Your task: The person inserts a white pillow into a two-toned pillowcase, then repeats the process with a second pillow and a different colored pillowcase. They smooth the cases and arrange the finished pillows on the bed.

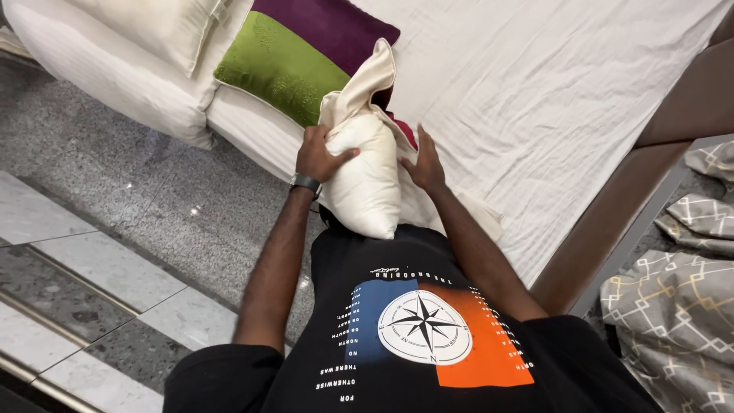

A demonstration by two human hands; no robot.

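Observation:
A cream pillow (367, 180) stands on end against my belly at the bed's edge, half inside a cream pillowcase (367, 80) whose loose open end flops up above it. My left hand (319, 155), with a dark watch on the wrist, grips the pillow's left side. On the right side, my right hand (423, 164) presses flat against the pillowcase. A strip of dark red fabric (404, 128) shows between the case and my right hand.
A white-sheeted bed (535, 92) fills the upper frame, with a green cushion (279, 65), a purple cushion (329, 27) and cream pillows (153, 27) at the top left. A brown bed frame (612, 222) runs on the right. Grey patterned bedding (680, 306) lies beyond it. Speckled stone floor (99, 191) on the left.

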